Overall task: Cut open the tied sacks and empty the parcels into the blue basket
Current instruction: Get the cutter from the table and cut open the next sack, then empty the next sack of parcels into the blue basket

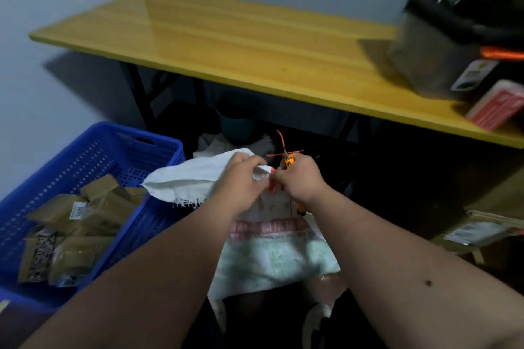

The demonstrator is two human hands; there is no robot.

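From the head camera, the left hand (pixel 246 176) pinched the gathered neck of the white sack (pixel 272 246), fingers curled round the cloth — apparently to keep the mouth taut and lifted so the tie stood clear for cutting. The right hand (pixel 297 180) was wrapped round an orange-handled cutter (pixel 289 162), its tip poking up beside the red tie (pixel 283 147), whose loose ends stuck out just above both hands. The sack stood between the forearms, low in front of the person, probably propped there so its contents could be tipped sideways.

The blue basket (pixel 93 156) sat just to the left, touching the sack's flopped-over top and already holding brown parcels (pixel 85 215) — close enough for a short pour. One parcel carried a white label and another a dark printed patch, both too blurred to read. Red lettering ran across the sack, also illegible. Behind stood a yellow table (pixel 226 45).
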